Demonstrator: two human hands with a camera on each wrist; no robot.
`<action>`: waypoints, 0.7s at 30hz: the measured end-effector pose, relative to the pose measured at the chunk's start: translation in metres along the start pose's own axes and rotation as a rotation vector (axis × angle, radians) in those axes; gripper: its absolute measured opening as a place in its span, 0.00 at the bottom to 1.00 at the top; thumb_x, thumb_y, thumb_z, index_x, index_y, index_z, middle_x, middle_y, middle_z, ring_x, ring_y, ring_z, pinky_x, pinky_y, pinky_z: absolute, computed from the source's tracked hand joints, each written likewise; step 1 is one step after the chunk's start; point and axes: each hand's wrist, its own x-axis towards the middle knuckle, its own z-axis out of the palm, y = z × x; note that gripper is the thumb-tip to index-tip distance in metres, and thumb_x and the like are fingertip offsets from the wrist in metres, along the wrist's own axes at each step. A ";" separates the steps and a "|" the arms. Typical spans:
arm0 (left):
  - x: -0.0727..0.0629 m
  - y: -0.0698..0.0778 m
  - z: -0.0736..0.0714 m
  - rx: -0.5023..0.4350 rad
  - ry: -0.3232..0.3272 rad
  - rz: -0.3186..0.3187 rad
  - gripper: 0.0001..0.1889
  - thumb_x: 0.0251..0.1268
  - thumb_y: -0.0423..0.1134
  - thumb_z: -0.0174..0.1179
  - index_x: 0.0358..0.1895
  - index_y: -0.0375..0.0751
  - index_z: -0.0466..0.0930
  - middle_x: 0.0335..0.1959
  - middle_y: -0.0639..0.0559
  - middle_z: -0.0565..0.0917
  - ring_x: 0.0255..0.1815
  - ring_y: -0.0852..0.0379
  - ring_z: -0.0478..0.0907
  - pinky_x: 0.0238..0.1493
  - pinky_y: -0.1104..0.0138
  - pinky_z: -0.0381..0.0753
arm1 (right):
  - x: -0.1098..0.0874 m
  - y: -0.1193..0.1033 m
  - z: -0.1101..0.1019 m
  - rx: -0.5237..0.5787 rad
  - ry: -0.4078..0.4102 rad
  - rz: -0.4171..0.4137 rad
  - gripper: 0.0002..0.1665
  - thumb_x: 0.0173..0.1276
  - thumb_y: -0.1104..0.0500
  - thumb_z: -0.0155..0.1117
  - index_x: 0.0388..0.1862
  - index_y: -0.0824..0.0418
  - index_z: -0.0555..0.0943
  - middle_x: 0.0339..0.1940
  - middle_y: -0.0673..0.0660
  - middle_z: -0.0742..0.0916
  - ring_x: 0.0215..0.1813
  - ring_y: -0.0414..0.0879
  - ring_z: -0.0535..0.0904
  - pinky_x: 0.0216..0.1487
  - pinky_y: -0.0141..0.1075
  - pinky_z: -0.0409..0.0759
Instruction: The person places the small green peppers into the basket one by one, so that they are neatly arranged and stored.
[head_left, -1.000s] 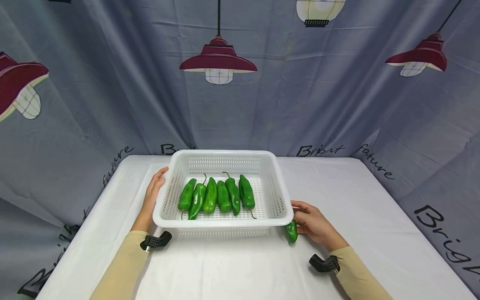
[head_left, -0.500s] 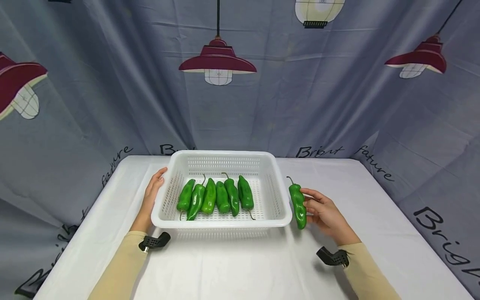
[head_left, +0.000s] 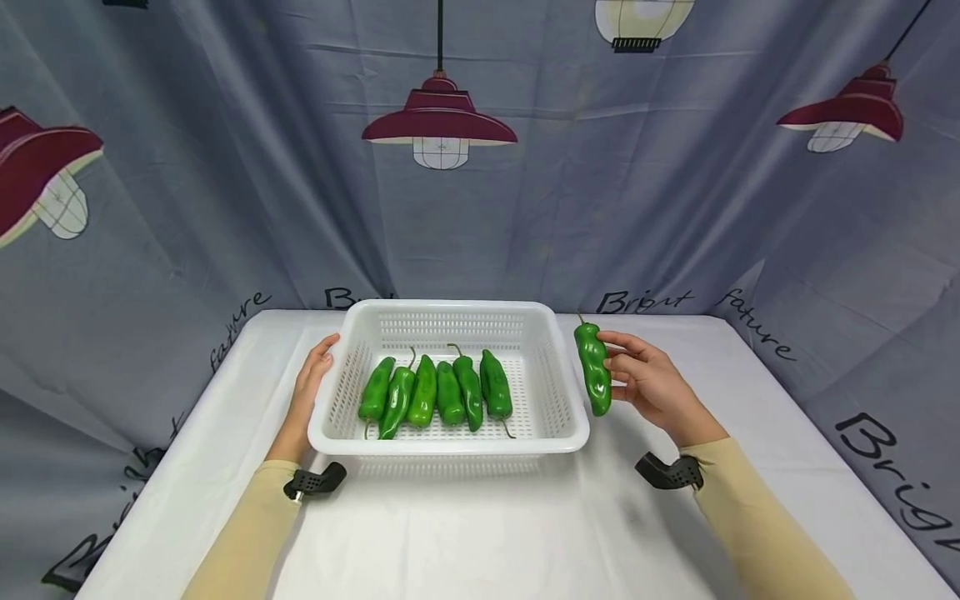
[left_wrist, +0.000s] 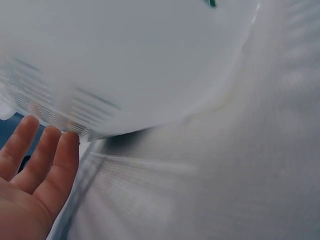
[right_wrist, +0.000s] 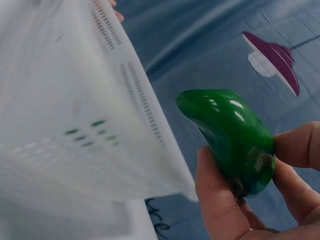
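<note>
A white perforated plastic basket [head_left: 450, 447] stands on the table, with several green peppers [head_left: 423, 392] lying side by side inside. My left hand [head_left: 303, 396] rests against the basket's left side; in the left wrist view its nearly straight fingers [left_wrist: 65, 162] touch the slotted wall. Beside the basket's right rim, my right hand [head_left: 652, 383] holds one green pepper [head_left: 593, 367] stem up, above the table. The right wrist view has this pepper [right_wrist: 232, 132] pinched between thumb and fingers, apart from the basket wall [right_wrist: 140, 100].
A white cloth covers the table [head_left: 465, 533]. Behind and at both sides hangs a grey-blue curtain [head_left: 465, 225] printed with lamps and lettering. Each wrist carries a small black camera [head_left: 670, 472] near the sleeve cuff.
My right hand has brought the pepper from beneath the basket's front right corner out to the right, then up beside the right rim. The left hand and basket have stayed put.
</note>
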 end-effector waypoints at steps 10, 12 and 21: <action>0.001 0.000 0.002 0.006 0.010 -0.018 0.26 0.86 0.49 0.33 0.80 0.52 0.51 0.75 0.58 0.62 0.66 0.66 0.68 0.61 0.79 0.74 | 0.027 -0.027 0.035 -0.169 -0.015 0.023 0.36 0.73 0.66 0.52 0.79 0.62 0.61 0.73 0.66 0.71 0.47 0.41 0.83 0.46 0.38 0.87; 0.001 0.000 0.002 0.018 0.012 -0.021 0.26 0.86 0.50 0.33 0.81 0.52 0.51 0.77 0.55 0.60 0.68 0.66 0.67 0.61 0.79 0.73 | 0.033 -0.030 0.042 -0.190 -0.024 0.032 0.36 0.73 0.66 0.52 0.80 0.61 0.61 0.76 0.69 0.68 0.50 0.44 0.82 0.47 0.40 0.87; 0.000 0.000 0.002 0.036 0.018 -0.013 0.27 0.86 0.50 0.33 0.81 0.51 0.51 0.79 0.52 0.58 0.70 0.65 0.64 0.61 0.79 0.71 | 0.050 -0.034 0.082 -0.266 -0.046 0.112 0.32 0.73 0.68 0.53 0.76 0.60 0.67 0.74 0.67 0.72 0.57 0.55 0.80 0.49 0.46 0.88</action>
